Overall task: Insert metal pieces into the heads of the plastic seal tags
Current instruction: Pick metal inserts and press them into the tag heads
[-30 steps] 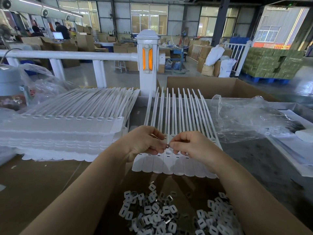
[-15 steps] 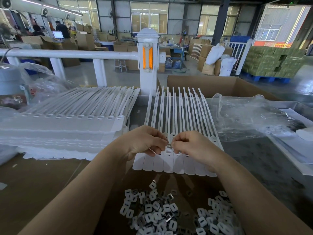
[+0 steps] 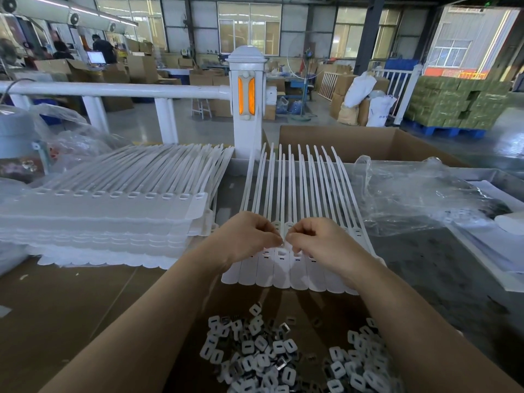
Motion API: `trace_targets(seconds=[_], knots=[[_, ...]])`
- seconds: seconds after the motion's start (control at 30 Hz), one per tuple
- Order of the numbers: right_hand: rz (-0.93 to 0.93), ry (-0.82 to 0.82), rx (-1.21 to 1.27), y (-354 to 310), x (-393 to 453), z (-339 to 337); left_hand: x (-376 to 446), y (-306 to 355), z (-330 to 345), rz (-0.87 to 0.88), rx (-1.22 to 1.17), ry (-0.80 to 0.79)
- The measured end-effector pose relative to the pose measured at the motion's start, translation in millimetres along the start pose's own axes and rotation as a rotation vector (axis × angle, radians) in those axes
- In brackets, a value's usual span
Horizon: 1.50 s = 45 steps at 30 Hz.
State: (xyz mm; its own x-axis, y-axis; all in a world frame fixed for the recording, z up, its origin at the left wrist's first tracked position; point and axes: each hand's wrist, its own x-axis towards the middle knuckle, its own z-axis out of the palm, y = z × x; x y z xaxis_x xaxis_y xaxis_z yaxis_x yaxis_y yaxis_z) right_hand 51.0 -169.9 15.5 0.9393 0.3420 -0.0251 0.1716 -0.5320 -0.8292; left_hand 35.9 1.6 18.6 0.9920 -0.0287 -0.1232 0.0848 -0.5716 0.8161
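A joined strip of white plastic seal tags [image 3: 283, 273] lies in front of me, tails pointing away. My left hand [image 3: 245, 236] and my right hand [image 3: 317, 236] meet fingertip to fingertip just above the head of a middle tag, fingers curled. They pinch something tiny between them, most likely a metal piece, but it is almost hidden. A heap of small metal pieces and white caps [image 3: 272, 355] lies on the cardboard close to me.
A tall stack of white tag strips [image 3: 113, 217] sits at the left. Crumpled clear plastic bags [image 3: 411, 194] lie to the right beside a white tray edge [image 3: 482, 262]. An open cardboard box [image 3: 368, 143] and a white railing post [image 3: 246, 103] stand behind.
Both hands have stayed together over the middle tags, sliding slightly nearer to me along the tag heads. Nothing was let go.
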Motion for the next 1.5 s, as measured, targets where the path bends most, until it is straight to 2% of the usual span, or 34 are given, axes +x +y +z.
trace_targets(seconds=[0.1,0.27,1.23,1.33,1.5], knots=[[0.023,0.045,0.020,2.9,2.2,0.3,1.3,-1.3,11.4,-0.035,0.047,0.078],[0.026,0.026,0.019,4.3,4.2,0.2,3.8,-2.2,19.2,-0.057,0.099,0.131],[-0.001,0.005,0.014,6.6,5.3,-0.3,10.4,-9.7,20.9,0.004,0.225,0.154],[-0.048,-0.073,-0.036,3.9,3.7,-4.4,9.6,-10.0,23.0,0.016,0.238,0.172],[-0.189,-0.426,-0.187,-5.1,-3.8,-4.8,9.7,-11.5,19.1,0.029,0.246,0.173]])
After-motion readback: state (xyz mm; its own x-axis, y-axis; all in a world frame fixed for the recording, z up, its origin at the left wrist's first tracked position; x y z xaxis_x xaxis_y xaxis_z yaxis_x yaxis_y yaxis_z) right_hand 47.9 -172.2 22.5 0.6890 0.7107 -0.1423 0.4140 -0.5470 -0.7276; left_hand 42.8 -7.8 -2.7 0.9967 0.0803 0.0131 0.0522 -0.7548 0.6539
